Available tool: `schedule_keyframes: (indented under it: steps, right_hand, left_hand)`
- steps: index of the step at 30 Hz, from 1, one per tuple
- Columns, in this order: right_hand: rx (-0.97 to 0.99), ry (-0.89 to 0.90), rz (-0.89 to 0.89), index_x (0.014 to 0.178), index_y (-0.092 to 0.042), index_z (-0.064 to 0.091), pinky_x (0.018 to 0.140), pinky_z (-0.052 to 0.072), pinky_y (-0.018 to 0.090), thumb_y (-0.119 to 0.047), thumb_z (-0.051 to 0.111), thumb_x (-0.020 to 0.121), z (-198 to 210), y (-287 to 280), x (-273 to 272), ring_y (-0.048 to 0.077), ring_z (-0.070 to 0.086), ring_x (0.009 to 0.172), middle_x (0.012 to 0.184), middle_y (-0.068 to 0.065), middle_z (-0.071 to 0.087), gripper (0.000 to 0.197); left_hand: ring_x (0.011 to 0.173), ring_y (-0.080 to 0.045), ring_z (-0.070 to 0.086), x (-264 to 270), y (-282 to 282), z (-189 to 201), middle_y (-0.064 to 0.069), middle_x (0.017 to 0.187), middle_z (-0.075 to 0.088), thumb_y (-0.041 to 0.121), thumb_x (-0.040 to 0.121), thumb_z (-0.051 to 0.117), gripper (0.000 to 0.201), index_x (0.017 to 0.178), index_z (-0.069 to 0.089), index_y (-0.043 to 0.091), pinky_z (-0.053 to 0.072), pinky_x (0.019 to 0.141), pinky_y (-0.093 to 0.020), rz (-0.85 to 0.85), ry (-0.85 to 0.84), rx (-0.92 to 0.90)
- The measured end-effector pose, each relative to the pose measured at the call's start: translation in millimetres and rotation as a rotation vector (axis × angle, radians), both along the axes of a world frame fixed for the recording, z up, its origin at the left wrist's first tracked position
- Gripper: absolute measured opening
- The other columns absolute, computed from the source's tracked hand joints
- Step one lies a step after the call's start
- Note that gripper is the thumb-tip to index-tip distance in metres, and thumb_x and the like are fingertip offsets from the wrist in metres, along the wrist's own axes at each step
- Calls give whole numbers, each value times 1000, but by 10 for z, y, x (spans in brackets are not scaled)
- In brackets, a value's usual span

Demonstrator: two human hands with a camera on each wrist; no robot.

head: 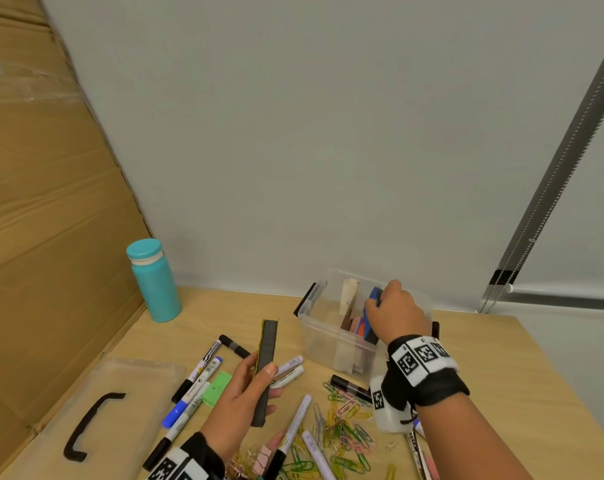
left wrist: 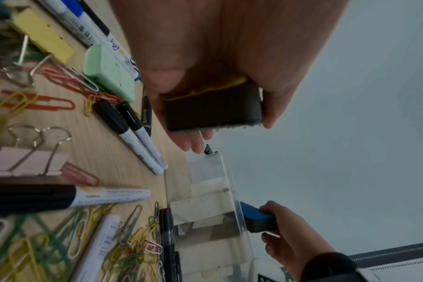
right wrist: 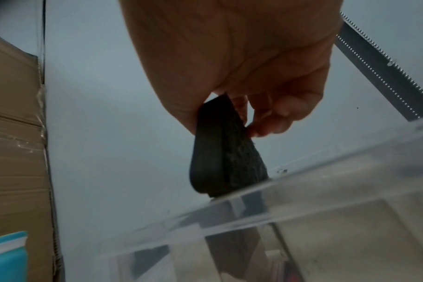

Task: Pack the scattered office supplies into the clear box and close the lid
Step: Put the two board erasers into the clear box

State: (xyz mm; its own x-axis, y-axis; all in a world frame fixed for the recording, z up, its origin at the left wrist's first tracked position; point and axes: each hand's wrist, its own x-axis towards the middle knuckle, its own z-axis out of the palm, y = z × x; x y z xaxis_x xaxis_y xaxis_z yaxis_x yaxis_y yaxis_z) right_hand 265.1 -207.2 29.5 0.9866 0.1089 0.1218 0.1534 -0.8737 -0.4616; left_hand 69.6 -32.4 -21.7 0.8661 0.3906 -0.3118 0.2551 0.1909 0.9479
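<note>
Head view, right hand: the right hand (head: 396,315) pinches the top end of a blue-backed eraser (head: 371,318) standing on end inside the clear box (head: 319,332).
Head view, left hand: the left hand (head: 250,386) grips a second, dark felt eraser (head: 266,368) above the table (head: 484,358), thumb across its face.
Head view, box contents: cards or blocks, upright and leaning; the lid (head: 86,410) lies apart at the left.
Head view, still loose: markers (head: 196,375), paper clips (head: 342,434).
Left wrist view: fingers (left wrist: 275,106) wrap the dark felt eraser's edges; it looks light, soft-faced, stiff-backed, best held by the long sides.
Right wrist view: fingertips (right wrist: 266,127) pinch the eraser's upper end; its lower end sits below the box rim.
</note>
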Motion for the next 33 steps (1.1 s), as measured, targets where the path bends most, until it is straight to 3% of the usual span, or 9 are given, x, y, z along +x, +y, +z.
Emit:
schedule_keyframes:
  steps: [4,9,13,19,22,24,27,30,33]
  right_hand:
    - [-17,82,-43,115,-11,44,78,49,39,-33,39,94,-56,145,123,32,59,96,106,13,61,30]
    - [-129,90,-28,115,-12,45,76,40,38,-25,37,92,-99,231,196,31,46,110,112,14,61,28]
    - [-311,129,40,116,-12,53,86,42,39,-23,36,90,-53,225,269,28,44,117,116,12,61,33]
    - [-513,128,209,122,-22,55,97,38,42,-50,33,94,-36,165,248,29,40,124,130,6,53,46]
    - [-483,166,297,115,-30,60,100,38,43,-51,38,93,28,42,192,26,44,120,125,2,56,37]
    - [-464,186,363,118,-34,59,101,38,42,-40,42,94,78,-52,171,23,49,117,125,-1,58,29]
    - [-458,190,409,120,-37,58,99,42,40,-21,49,89,104,-104,165,22,53,114,125,-3,59,37]
    - [-405,75,406,106,-35,65,88,50,37,-11,55,84,82,-57,149,22,57,102,113,1,61,34]
    - [-366,-4,390,108,-28,65,84,51,34,-9,59,83,76,-21,139,23,58,96,109,2,57,32]
  left_hand:
    - [98,-21,67,-26,44,-4,-1,123,61,32,92,55,48,137,41,24,55,85,-37,1,7,-10]
    - [99,-22,66,-48,43,-15,-2,125,60,30,93,53,41,132,42,26,55,84,-36,5,10,-16]
    - [99,-23,66,-46,43,-39,-3,124,60,30,92,54,47,137,41,22,55,88,-39,6,16,-14]
    - [100,-22,66,-45,58,-30,-1,123,61,29,93,54,40,131,41,28,53,88,-38,14,17,-29]
    - [99,-23,66,-70,82,-32,-1,123,61,29,93,53,34,125,44,31,53,87,-37,29,15,-30]
    - [100,-23,66,-84,100,-42,-1,122,62,30,93,53,41,132,44,28,54,87,-37,37,19,-25]
    - [102,-25,65,-86,102,-45,-1,122,61,28,94,52,44,137,41,25,52,93,-42,34,20,-35]
    - [103,-24,64,-70,67,-14,1,121,61,27,95,51,43,137,40,26,50,97,-44,14,19,-24]
    - [104,-25,64,-66,54,14,3,118,62,27,95,51,45,138,38,26,50,96,-43,12,18,-18]
